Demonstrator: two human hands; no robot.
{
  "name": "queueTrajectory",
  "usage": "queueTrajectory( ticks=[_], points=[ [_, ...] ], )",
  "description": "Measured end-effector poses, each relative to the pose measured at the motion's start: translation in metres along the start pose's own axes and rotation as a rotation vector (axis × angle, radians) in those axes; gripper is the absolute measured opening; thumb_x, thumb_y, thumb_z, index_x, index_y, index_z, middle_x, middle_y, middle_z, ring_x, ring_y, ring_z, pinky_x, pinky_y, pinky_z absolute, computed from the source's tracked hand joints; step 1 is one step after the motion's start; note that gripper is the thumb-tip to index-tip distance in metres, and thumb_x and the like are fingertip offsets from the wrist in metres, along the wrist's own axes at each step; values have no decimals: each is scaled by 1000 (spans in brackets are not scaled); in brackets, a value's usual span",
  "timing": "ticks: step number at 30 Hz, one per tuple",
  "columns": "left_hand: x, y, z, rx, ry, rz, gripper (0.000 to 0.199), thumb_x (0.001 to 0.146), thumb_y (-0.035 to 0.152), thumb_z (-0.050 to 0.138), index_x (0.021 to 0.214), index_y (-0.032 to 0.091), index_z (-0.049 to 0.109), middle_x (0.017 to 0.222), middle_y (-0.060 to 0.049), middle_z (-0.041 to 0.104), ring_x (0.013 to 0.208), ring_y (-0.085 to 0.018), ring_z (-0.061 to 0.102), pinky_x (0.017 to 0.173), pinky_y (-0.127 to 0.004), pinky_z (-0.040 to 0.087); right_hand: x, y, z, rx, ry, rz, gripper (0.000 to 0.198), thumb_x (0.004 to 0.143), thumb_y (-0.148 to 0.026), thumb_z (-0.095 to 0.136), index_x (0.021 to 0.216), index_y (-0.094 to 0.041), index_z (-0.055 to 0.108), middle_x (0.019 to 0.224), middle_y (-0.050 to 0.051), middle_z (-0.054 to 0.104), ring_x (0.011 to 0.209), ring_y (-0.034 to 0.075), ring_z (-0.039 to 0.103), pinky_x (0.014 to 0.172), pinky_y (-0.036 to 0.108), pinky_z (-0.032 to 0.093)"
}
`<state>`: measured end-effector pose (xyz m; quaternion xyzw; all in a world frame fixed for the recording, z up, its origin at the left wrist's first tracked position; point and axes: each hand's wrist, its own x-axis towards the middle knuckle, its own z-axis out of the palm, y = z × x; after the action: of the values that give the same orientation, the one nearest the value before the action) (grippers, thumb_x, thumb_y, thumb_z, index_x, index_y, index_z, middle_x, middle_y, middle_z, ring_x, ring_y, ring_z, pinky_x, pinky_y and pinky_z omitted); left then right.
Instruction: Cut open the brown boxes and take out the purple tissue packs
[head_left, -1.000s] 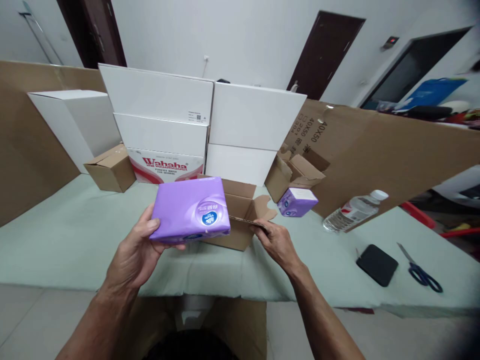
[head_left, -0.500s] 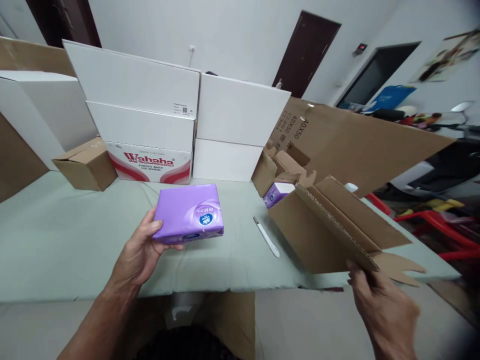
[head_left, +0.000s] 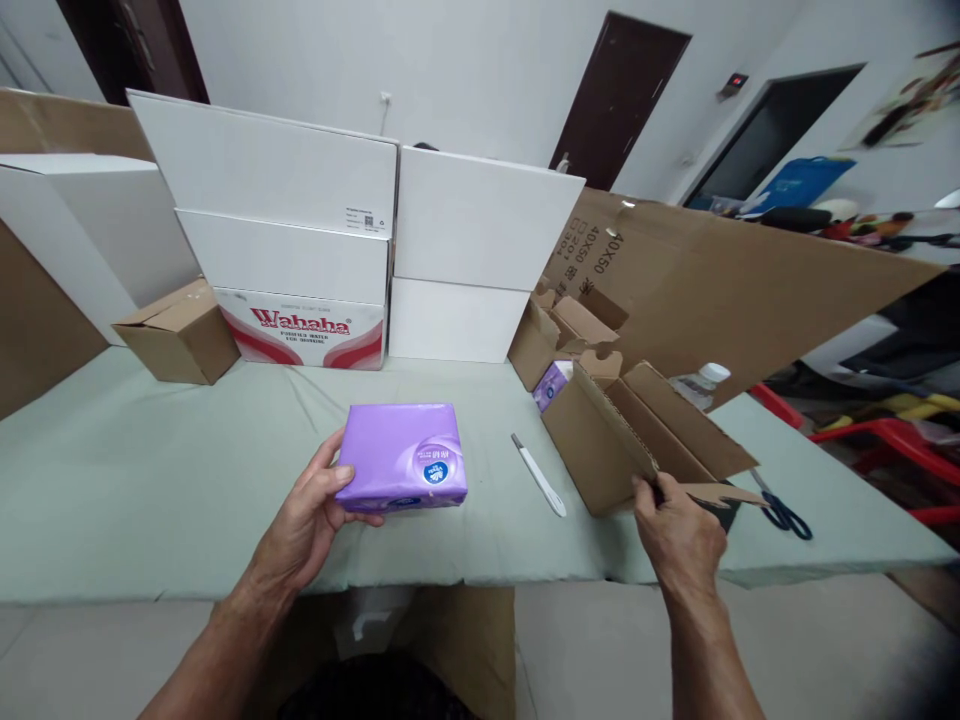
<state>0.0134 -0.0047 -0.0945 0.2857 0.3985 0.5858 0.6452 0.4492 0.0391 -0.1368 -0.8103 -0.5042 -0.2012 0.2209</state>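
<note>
A purple pack of tissues with a blue oval logo is held above the table by my left hand, thumb on top and fingers beneath. On the right, my right hand is closed on the edge of an open brown cardboard box, whose flaps stand up. The box's inside is mostly hidden from me. A white utility knife lies on the table between the tissue pack and the box. Behind the box, a second purple tissue pack partly shows.
White cartons stand stacked along the back of the pale green table. A small brown box sits at the left. Dark-handled scissors and a clear bottle are at the right, near a large cardboard panel.
My right hand has brought the cardboard box leftward, and it now sits lower on the table. Scissors and more of the bottle have come into sight. The tissue pack has shifted slightly right and down.
</note>
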Motion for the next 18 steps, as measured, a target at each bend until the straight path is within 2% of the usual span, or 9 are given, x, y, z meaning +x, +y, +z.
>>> queueTrajectory(
  ticks=[3, 6, 9, 12, 14, 16, 18],
  points=[
    [1, -2, 0, 5, -14, -10, 77, 74, 36, 82, 145, 18, 56, 117, -9, 69, 75, -20, 69, 58, -35, 65, -9, -4, -7, 40, 34, -13, 48, 90, -46, 55, 124, -18, 76, 52, 5, 59, 43, 21, 46, 48, 32, 28],
    [2, -3, 1, 19, -15, -8, 81, 73, 37, 82, 146, 19, 53, 120, -10, 67, 77, -20, 68, 59, -34, 65, -32, -18, -20, 142, 33, 20, 69, 92, -51, 54, 149, -14, 58, 65, 8, 68, 49, 25, 55, 50, 35, 37],
    [3, -5, 4, 42, -13, 3, 85, 71, 38, 83, 147, 20, 52, 120, -9, 66, 77, -19, 66, 58, -33, 64, -59, -45, -32, 427, 24, -16, 63, 92, -51, 58, 145, -15, 60, 85, 10, 75, 65, 24, 66, 58, 34, 48],
    [3, -8, 7, 76, -10, 2, 87, 70, 39, 83, 148, 20, 50, 118, -9, 65, 79, -19, 65, 59, -32, 62, -80, -82, -42, 753, -62, -177, 46, 94, -46, 64, 132, -20, 67, 98, 10, 77, 79, 22, 71, 65, 31, 55],
    [2, -11, 9, 97, -8, 0, 87, 70, 40, 82, 149, 20, 50, 117, -9, 65, 81, -20, 64, 59, -31, 61, -91, -109, -44, 961, -193, -321, 48, 96, -45, 64, 139, -24, 62, 121, 12, 75, 98, 24, 73, 79, 36, 59],
    [2, -13, 12, 107, -10, 6, 86, 71, 40, 82, 149, 20, 51, 116, -9, 65, 81, -20, 63, 59, -31, 60, -101, -134, -44, 1122, -324, -442, 61, 97, -48, 62, 153, -26, 50, 149, 15, 60, 126, 30, 65, 95, 43, 59],
    [1, -15, 14, 105, -5, 23, 87, 73, 41, 81, 151, 20, 50, 116, -9, 65, 81, -20, 63, 60, -31, 60, -111, -155, -42, 1193, -389, -469, 70, 98, -50, 60, 160, -26, 39, 162, 14, 48, 145, 32, 51, 110, 49, 52]
  ],
)
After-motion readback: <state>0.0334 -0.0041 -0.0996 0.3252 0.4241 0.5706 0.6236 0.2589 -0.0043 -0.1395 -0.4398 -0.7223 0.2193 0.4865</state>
